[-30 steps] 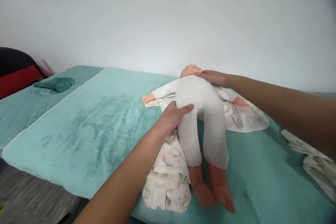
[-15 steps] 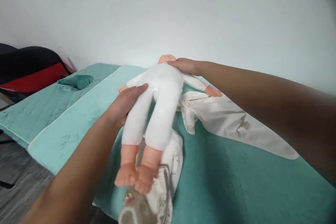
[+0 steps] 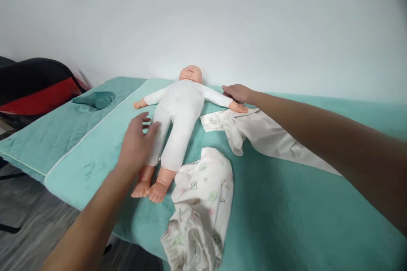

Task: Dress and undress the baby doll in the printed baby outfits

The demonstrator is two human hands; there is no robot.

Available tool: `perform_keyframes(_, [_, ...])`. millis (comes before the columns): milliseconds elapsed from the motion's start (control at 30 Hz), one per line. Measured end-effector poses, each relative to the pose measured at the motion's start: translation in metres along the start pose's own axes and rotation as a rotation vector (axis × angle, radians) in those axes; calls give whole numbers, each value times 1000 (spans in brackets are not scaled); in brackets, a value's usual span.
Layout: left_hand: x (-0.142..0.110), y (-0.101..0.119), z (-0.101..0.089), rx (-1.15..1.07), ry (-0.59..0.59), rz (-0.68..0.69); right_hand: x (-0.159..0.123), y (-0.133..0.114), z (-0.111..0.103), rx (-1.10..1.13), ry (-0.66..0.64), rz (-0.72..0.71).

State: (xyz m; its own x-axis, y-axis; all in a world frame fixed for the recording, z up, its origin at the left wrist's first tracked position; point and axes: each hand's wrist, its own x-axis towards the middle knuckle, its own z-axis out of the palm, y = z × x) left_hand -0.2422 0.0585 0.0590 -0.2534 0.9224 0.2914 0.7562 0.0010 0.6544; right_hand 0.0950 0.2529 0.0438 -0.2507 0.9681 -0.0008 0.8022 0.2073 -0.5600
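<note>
Teal-covered bed [image 3: 280, 211] carries everything, its flat width probably giving steady support. Doll [image 3: 182, 101] lies face up on it, feet toward me, arms spread, perhaps for balance. White garment [image 3: 270, 135] lies spread beside doll, partly under doll's outstretched hand. Patterned garment [image 3: 219, 178] sits bunched near doll's feet, within easy reach. My left hand [image 3: 136, 142]: grip wide, fingers apart at doll's leg, contact unclear. My right hand [image 3: 240, 93]: near doll's other side, fingers partly hidden, cannot tell grip.
</note>
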Motion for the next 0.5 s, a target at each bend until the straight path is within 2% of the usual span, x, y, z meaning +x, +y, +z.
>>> perform_keyframes(67, [-33, 5, -9, 180, 17, 376, -35, 40, -16, -132, 63, 71])
perform_keyframes(133, [-67, 15, -15, 308, -164, 722, -79, 69, -32, -194, 90, 131])
perform_keyframes(200, [-93, 26, -17, 398, -305, 911, -126, 82, -45, -246, 61, 116])
perform_keyframes(267, [-109, 37, -13, 457, -339, 965, -170, 79, -53, -285, 0, 58])
perform_keyframes(333, [-116, 50, -6, 484, -338, 952, -206, 64, -56, -318, -42, -8])
perform_keyframes(400, [-121, 66, 1, 477, -366, 949, -239, 41, -57, -378, -53, -109])
perform_keyframes(500, [-134, 98, 8, 400, -383, 991, -287, -2, -59, -526, -35, -357])
